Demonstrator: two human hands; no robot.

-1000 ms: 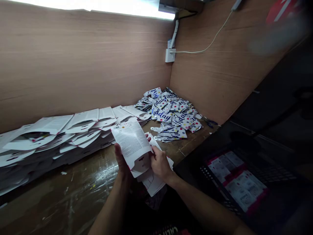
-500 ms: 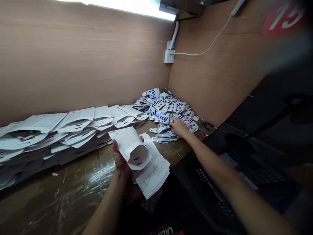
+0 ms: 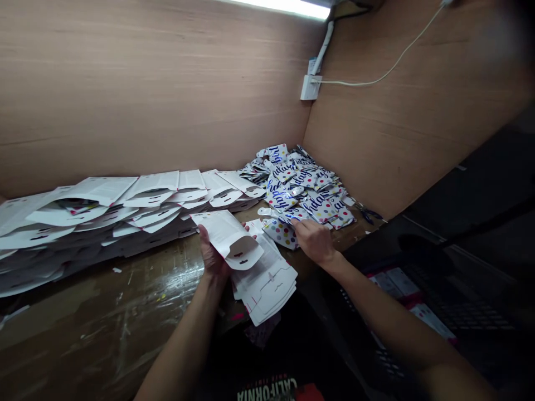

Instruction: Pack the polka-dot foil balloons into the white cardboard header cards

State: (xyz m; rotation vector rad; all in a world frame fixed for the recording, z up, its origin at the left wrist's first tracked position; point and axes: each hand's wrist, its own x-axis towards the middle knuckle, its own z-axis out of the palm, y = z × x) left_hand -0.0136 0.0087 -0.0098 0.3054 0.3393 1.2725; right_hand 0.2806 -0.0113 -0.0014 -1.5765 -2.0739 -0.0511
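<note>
Left hand (image 3: 214, 260) clamps white cards (image 3: 263, 278), right hand (image 3: 316, 242) pinches dotted foil (image 3: 281, 234) by the foil pile (image 3: 303, 186) in the bench's (image 3: 104, 312) back corner, pliers (image 3: 368, 214) just beyond.

We lose the card stack (image 3: 100, 189) at nine o'clock, the shirt lettering (image 3: 267, 388) at six. A blurred patch (image 3: 499, 39) sits at one.

Left hand (image 3: 213, 259) cupped palm-up, forearm from seven o'clock. Right hand (image 3: 316, 242) curled downward, arm from four o'clock.
</note>
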